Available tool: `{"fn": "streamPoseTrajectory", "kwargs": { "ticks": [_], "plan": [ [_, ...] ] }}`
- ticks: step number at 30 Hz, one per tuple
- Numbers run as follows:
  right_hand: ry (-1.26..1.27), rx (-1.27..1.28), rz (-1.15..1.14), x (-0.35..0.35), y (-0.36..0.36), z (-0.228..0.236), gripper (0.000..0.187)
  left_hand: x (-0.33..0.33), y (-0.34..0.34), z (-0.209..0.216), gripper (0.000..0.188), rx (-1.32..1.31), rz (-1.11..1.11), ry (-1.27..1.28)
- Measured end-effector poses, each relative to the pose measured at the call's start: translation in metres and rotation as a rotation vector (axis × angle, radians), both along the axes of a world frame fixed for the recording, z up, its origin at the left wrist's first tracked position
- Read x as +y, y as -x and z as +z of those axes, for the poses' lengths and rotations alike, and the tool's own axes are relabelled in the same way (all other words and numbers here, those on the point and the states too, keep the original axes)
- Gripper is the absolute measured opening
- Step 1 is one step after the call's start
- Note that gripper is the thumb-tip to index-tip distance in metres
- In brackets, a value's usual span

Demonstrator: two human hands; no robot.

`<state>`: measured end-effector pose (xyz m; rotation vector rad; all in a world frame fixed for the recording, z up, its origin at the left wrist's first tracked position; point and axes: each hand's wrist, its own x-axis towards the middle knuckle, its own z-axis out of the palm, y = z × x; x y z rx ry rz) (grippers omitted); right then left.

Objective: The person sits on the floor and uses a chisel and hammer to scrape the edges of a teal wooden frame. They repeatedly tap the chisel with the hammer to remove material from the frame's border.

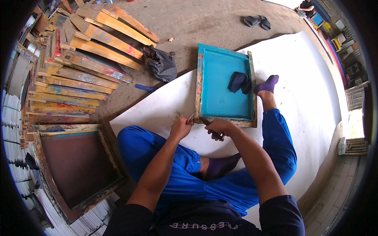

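I sit on a white sheet [153, 108] with a wooden-framed printing screen [254, 106] in front of me, its mesh coated blue-green. My left hand [181, 129] is closed on a red-handled screwdriver [191, 117]; its thin metal shaft reaches the frame's near left corner. At the near edge, just right of that corner, my right hand [221, 126] grips a dark tool that looks like pliers [217, 136], whose jaws meet the frame but are partly hidden. A crumpled dark cloth [239, 82] lies on the mesh toward the right.
Several paint-stained wooden screen frames [75, 92] are stacked at the left. A brown-mesh screen [75, 165] rests nearer me, beside stacks of white paper [51, 204]. Beyond the sheet are a black plastic bag [161, 65], a blue strip [145, 87] and dark sandals [256, 22].
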<state>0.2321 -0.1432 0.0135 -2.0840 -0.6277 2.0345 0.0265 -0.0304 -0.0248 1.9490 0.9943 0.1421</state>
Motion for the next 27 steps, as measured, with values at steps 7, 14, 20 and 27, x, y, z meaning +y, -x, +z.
{"fn": "streamPoseTrajectory", "kwargs": {
  "ticks": [7,14,20,27],
  "plan": [
    [-0.19,-0.545,0.056,-0.018,0.044,-0.012,0.038,-0.003,-0.001,0.003,0.025,0.003,-0.002,0.014],
    [-0.365,-0.809,-0.018,-0.034,0.073,-0.032,0.043,-0.003,-0.004,0.001,0.031,-0.008,0.023,0.018],
    [-0.421,-0.714,-0.021,-0.048,0.09,-0.01,0.041,0.003,0.005,0.015,0.034,-0.118,0.219,0.529],
    [-0.522,-0.558,-0.043,-0.041,0.112,-0.006,0.042,0.01,0.019,0.03,0.025,-0.128,0.207,0.655]
  ]
}}
